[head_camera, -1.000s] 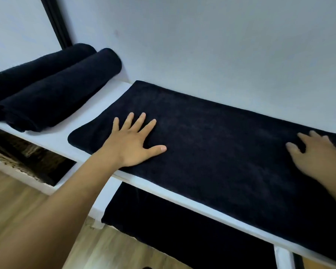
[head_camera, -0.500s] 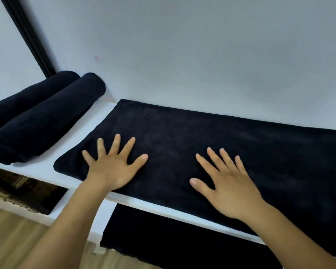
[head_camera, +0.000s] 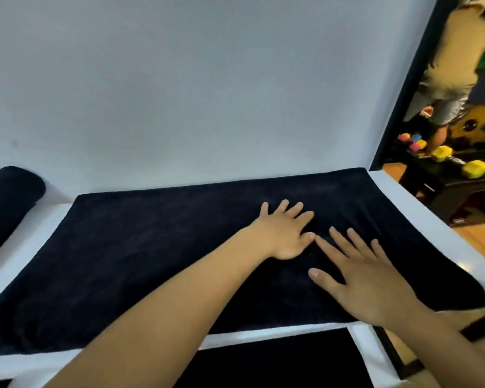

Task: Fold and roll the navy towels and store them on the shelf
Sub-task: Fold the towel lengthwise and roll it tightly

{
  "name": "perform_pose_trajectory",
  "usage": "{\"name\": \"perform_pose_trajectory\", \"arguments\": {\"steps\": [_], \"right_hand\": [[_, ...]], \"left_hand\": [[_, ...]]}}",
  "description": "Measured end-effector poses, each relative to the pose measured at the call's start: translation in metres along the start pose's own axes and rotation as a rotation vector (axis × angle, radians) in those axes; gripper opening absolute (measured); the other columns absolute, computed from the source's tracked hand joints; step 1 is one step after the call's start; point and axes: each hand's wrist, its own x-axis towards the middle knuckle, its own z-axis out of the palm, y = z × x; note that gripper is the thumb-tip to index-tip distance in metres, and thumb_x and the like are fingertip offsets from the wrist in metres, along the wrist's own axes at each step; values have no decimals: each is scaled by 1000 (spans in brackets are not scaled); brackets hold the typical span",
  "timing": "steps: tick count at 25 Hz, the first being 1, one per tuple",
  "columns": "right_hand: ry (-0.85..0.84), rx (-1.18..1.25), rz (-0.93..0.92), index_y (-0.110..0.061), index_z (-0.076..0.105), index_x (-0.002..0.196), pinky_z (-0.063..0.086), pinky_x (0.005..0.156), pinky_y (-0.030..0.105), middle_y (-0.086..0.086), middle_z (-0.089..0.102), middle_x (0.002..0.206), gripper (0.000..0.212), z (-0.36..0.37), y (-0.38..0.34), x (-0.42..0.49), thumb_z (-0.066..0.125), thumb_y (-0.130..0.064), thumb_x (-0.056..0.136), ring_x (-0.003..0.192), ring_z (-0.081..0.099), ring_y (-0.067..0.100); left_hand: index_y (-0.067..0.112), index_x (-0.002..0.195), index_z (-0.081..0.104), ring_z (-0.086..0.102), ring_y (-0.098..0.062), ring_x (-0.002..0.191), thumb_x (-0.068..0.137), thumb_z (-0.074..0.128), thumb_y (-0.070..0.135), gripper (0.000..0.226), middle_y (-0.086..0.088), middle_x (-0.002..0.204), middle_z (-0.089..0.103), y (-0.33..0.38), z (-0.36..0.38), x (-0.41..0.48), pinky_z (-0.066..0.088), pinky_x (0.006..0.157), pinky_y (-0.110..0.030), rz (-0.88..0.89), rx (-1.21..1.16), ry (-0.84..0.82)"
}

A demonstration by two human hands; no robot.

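Two flat, spread hands, left hand [head_camera: 284, 233] and right hand [head_camera: 367, 281], are pressed on the towel [head_camera: 129, 256] at centre right; smoothing is judged underway, rolling next.

Plain pale wall [head_camera: 196, 88]; wooden floor [head_camera: 476, 233] at right

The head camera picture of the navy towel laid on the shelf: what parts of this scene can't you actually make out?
- Rolled towel, head view: cut off by the left edge; how many rolls lie there is unclear.
- Flat navy towel: its middle is hidden under the left hand, the right hand and both forearms.
- Shelf: whatever lies below it is dark.
- Doorway clutter: blurred.
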Motion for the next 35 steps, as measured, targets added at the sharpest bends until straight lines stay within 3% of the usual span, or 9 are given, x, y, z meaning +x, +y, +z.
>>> {"name": "perform_pose_trajectory", "arguments": {"steps": [4, 8, 11, 14, 18, 22, 28, 31, 35], "right_hand": [[125, 34, 288, -37, 0, 154, -1, 122, 43, -4, -4, 164, 71, 6, 29, -25, 3, -68, 91, 150, -9, 16], [160, 87, 429, -39, 0, 154, -2, 122, 42, -4, -4, 164, 87, 12, 52, -47, -16, -71, 74, 150, -9, 19], [161, 131, 525, -40, 3, 154, 6, 121, 42, -2, 2, 164, 81, 10, 62, -56, -13, -72, 81, 151, 1, 20], [190, 94, 570, -34, 21, 152, 30, 111, 40, 2, 32, 155, 69, -1, 67, -58, 10, -66, 92, 142, 27, 25], [217, 474, 690, -12, 45, 123, 46, 74, 33, 4, 59, 104, 55, -18, 86, -51, 52, -56, 90, 93, 55, 23], [169, 620, 718, -13, 59, 82, 49, 56, 30, 1, 65, 71, 38, -23, 102, -57, 59, -50, 89, 66, 62, 16], [406, 982, 751, -19, 63, 83, 55, 52, 40, 2, 66, 64, 21, -19, 102, -72, 75, -36, 82, 49, 63, 20], [504, 1036, 699, -28, 63, 85, 58, 58, 46, 0, 66, 65, 13, -9, 99, -77, 71, -38, 85, 54, 63, 20], [600, 966, 551, -36, 69, 87, 48, 64, 14, -10, 61, 87, 10, -1, 96, -84, 71, -26, 86, 77, 60, 3]], "left_hand": [[28, 158, 4, -14, -30, 151, 104, 20, 47, 59, 0, 166, -7, 38, -5, 68, -8, 118, -60, 76, -23, 18], [29, 158, 4, -12, -28, 151, 101, 17, 57, 65, -2, 166, -6, 46, -1, 100, -9, 118, -60, 46, -32, 105], [30, 157, 4, -9, -31, 151, 97, 15, 65, 71, -3, 166, -3, 55, 0, 110, -6, 117, -63, -16, -15, 119], [29, 157, 1, -10, -38, 150, 94, 13, 69, 76, -7, 165, -5, 71, -3, 113, -7, 113, -69, -88, -21, 105], [29, 157, -3, -16, -38, 149, 94, 10, 69, 76, -7, 165, -10, 80, -1, 113, -9, 113, -68, -88, -28, 120], [29, 157, -3, -18, -33, 149, 96, 9, 67, 73, -5, 165, -11, 78, 2, 113, -9, 116, -63, -74, -32, 140], [30, 157, -4, -18, -32, 149, 96, 8, 67, 72, -5, 165, -11, 78, 3, 116, -10, 117, -62, -77, -28, 135], [30, 157, -5, -18, -32, 149, 96, 7, 67, 73, -5, 165, -11, 78, 4, 117, -10, 117, -62, -79, -19, 138], [31, 157, -3, -16, -33, 150, 95, 8, 68, 73, -5, 165, -9, 77, 7, 118, -8, 117, -62, -81, -19, 167]]}}
